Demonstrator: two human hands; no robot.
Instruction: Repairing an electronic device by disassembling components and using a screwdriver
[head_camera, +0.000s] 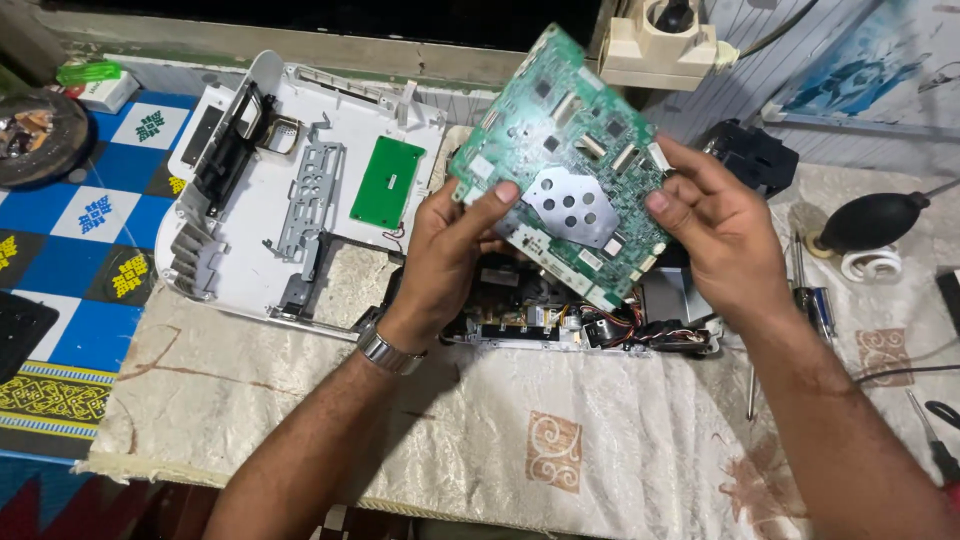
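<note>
Both hands hold a green board (570, 165) tilted above the opened chassis (580, 320), frame center. Left hand (455, 250) grips the board's 8 o'clock edge, thumb on top; right hand (715, 225) pinches its 3 o'clock edge w/ thumb and fingers. White cover (260, 200) lies at 9 o'clock, small green board (388, 182) inside. Black blower (872, 222) sits at 3 o'clock, screwdrivers (812, 300) just below it, all on cream cloth (420, 430).
</note>
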